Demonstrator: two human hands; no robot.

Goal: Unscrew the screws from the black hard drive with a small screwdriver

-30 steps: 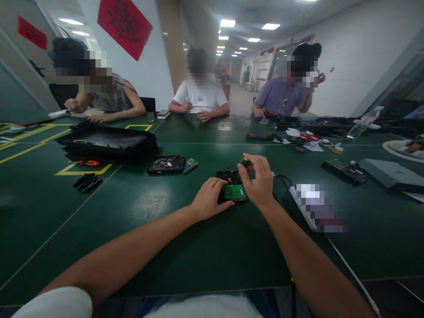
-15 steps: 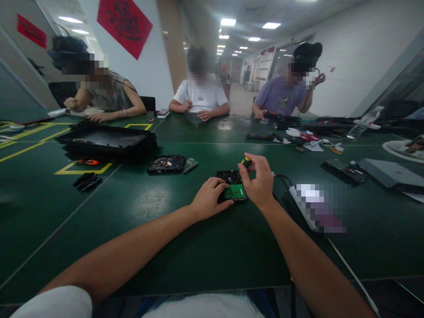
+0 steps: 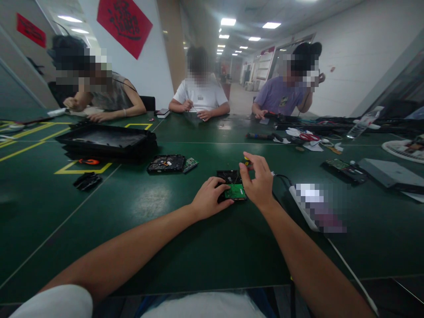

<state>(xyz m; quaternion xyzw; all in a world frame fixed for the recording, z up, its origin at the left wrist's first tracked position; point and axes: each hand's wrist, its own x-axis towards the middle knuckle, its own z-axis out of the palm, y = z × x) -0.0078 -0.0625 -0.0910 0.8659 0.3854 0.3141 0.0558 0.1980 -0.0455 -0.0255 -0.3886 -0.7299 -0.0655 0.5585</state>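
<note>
A black hard drive point(image 3: 228, 176) with a green circuit board point(image 3: 236, 191) lies on the green table in front of me. My left hand point(image 3: 209, 199) grips its left side, thumb along the near edge and fingers over the top. Above its right end, my right hand point(image 3: 257, 182) pinches the yellow-and-black handle of a screwdriver point(image 3: 247, 160). The shaft and tip are hidden behind the fingers, so I cannot tell whether the tip touches the drive.
Left of the drive lie another opened hard drive point(image 3: 166, 164), a small circuit board point(image 3: 190, 165) and stacked black trays point(image 3: 107, 139). To the right are a white power bank-like block point(image 3: 303, 210) with cables and a grey metal box point(image 3: 391, 174). Three people sit across the table.
The screwdriver handle has turned slightly between my right fingers, and that hand has shifted only a little. My left hand and the hard drive stay in place.
</note>
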